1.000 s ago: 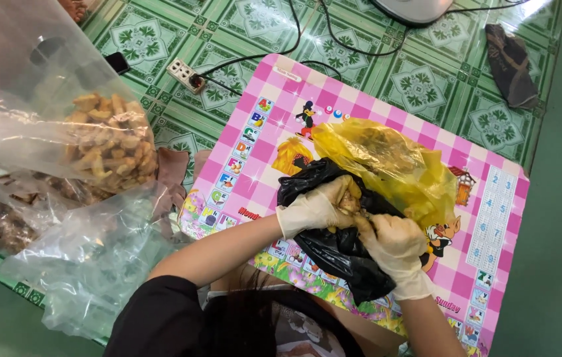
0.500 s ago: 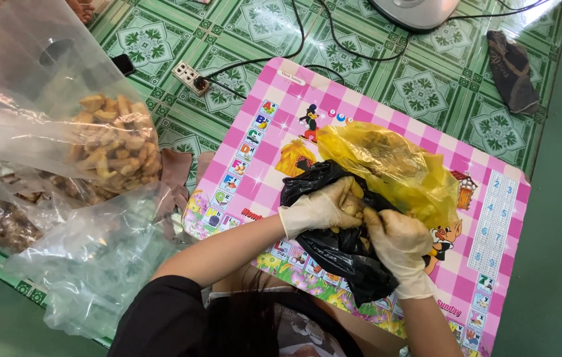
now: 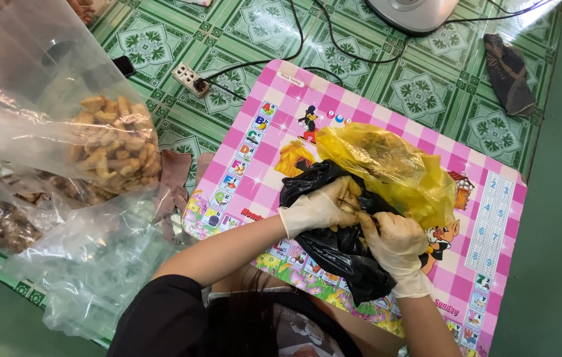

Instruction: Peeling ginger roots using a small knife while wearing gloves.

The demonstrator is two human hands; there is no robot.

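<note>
A person's left hand (image 3: 320, 208) in a cream latex glove closes on the crumpled black plastic bag (image 3: 337, 244), while the gloved right hand (image 3: 396, 241) pinches the bag's upper edge just beside it. Both hands work at the bag's mouth; what lies inside cannot be told. Touching the bag beyond the fingers, a translucent yellow plastic bag (image 3: 393, 165) lies on the pink checked picture mat (image 3: 492, 218). Well to the left of the hands sits a clear plastic bag of tan fried pieces (image 3: 112, 142). The step appears to be handling the black bag's opening, calling for a steady two-handed grip.
</note>
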